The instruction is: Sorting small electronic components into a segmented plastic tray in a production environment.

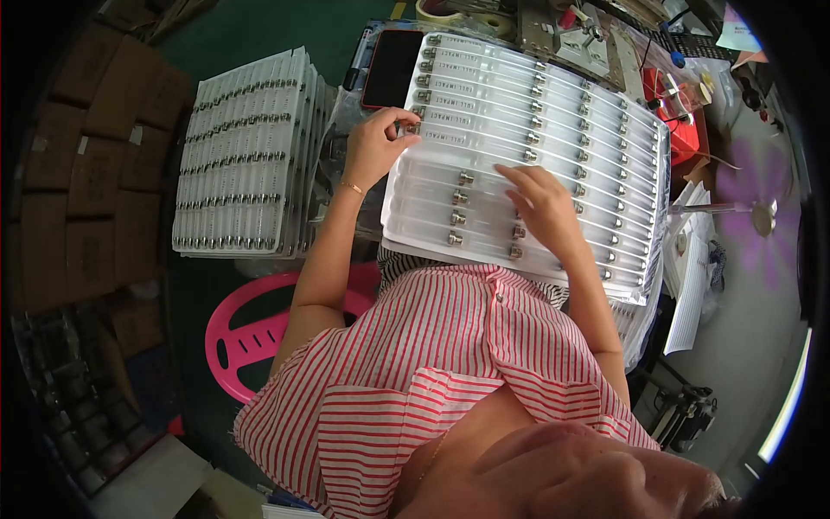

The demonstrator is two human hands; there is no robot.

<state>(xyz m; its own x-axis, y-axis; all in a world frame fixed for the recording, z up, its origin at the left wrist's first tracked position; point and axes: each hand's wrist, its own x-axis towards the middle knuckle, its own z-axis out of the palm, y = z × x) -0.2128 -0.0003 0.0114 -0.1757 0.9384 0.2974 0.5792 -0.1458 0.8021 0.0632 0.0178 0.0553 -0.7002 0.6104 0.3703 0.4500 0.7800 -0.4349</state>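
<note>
A white plastic tray [421, 175] lies before me, holding rows of slim clear tubes with metal fittings. At its left edge, my left hand [376, 143] has thumb and forefinger closed around the metal end of a clear tube [447, 137] that bears printed letters. My right hand [541, 201] is over the middle of the tray, fingers apart and bent, with nothing seen in them. Near the tray's front, several rows have metal fittings [458, 218] set further right than the ends in the upper rows. Part of these front rows is hidden beneath my right hand and forearm.
Filled trays [237, 156] form a stack on the left. A phone [392, 68] lies beyond the tray's left corner. Metal fixtures [583, 48], a red container [681, 139] and a spinning fan [764, 217] stand right. Cardboard boxes [97, 175] and a pink chair [249, 340] are left.
</note>
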